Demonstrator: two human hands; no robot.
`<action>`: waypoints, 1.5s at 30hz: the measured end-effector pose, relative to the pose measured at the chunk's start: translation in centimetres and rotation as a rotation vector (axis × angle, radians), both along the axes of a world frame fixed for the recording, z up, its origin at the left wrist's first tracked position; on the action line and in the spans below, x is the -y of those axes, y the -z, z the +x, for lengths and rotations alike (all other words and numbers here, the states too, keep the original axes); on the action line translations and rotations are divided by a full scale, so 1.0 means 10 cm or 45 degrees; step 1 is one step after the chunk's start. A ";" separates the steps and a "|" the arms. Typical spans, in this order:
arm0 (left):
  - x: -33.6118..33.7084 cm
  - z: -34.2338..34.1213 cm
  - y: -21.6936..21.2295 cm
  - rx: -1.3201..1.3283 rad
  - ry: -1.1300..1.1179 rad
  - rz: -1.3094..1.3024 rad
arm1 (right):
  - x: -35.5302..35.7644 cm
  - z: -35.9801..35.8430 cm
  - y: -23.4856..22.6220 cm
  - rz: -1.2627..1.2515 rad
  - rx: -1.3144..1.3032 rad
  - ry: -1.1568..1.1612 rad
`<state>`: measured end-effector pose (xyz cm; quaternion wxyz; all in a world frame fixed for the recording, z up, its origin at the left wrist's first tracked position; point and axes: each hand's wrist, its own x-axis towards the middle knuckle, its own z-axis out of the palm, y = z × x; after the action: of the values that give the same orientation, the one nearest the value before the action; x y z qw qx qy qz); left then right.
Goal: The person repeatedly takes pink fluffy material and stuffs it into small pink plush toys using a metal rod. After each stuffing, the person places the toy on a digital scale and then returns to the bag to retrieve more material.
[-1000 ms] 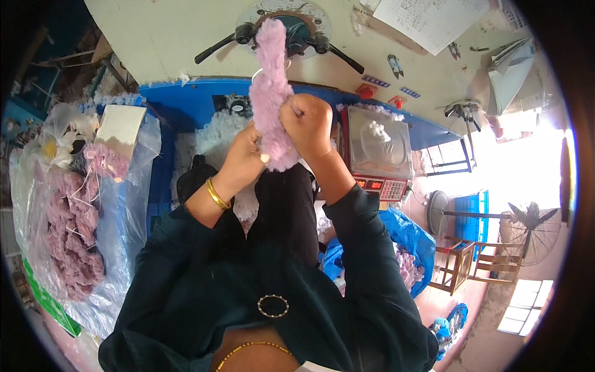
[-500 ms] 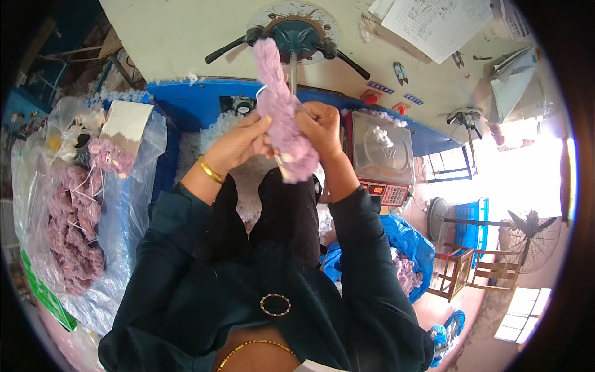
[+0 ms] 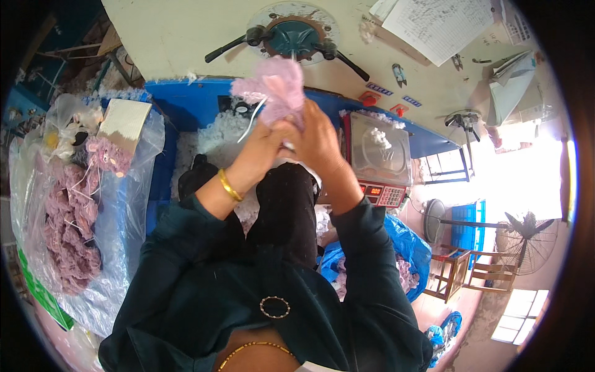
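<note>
Between my hands is a pink furry plush piece point(image 3: 282, 93), bunched up in front of the dark green metal fitting point(image 3: 292, 38) on the bench. A white cord point(image 3: 253, 121) dangles from its left side. My left hand point(image 3: 273, 146) grips the lower part of the plush, its fingers wrapped and partly hidden. Pressed close beside it, my right hand point(image 3: 317, 139) is closed on the right side of the same piece. A short bit of metal tube shows above the plush; the plush and hands hide whatever lies behind.
Pink plush pieces point(image 3: 71, 229) lie in a clear plastic bag at left. A scale point(image 3: 381, 155) with a red front stands at right, above a blue bag point(image 3: 409, 242) of pink pieces. White fluff point(image 3: 226, 136) lies below the bench; papers point(image 3: 437, 28) and snips point(image 3: 398, 75) rest on it.
The long upright plush piece is now bunched and folded, its top lower. My hands have come together lower on it, and the cord hangs out to the left.
</note>
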<state>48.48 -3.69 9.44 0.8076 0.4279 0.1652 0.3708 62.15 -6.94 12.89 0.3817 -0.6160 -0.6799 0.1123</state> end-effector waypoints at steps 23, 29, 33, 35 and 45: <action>0.16 -0.37 -0.41 -0.209 0.043 0.131 | 0.11 -0.41 -0.13 -0.023 -0.638 0.229; -0.26 -0.09 -0.65 -0.568 0.008 0.131 | -0.63 0.05 -0.12 -0.119 -0.925 0.239; -0.48 -0.05 -0.66 -0.560 -0.025 0.127 | -0.72 0.03 -0.25 -0.195 -0.781 0.281; -0.34 -0.15 -0.54 -0.501 -0.017 0.092 | -0.52 -0.12 -0.27 -0.146 -0.734 0.347; 0.42 -0.36 -0.22 -0.424 -0.010 0.177 | 0.38 -0.18 -0.08 -0.066 -0.697 -0.043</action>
<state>44.92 -7.91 11.64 0.7362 0.5375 0.2721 0.3084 60.30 -10.78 13.66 0.5333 -0.5608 -0.5586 0.2983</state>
